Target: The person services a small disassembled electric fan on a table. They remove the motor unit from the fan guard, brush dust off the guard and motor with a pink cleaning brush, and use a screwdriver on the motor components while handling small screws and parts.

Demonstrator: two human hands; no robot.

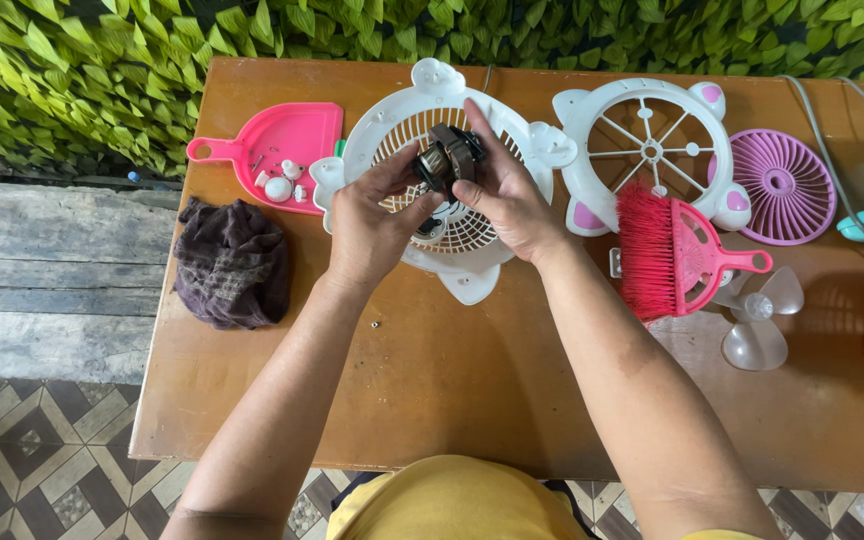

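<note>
hands: left hand (367,225) and right hand (508,195) both closed on small dark metal fan motor (449,158), above white plastic grille (442,180) on brown wooden counter (472,380).

Glossy wooden table (472,400), white plastic fan grille (472,250), metal motor (449,160), rough cloth (232,262).

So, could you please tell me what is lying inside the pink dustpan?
The pink dustpan holds several small white parts, one rounded like a knob, plus what look like screws. Nothing covers them, though they are too small to identify exactly.
</note>
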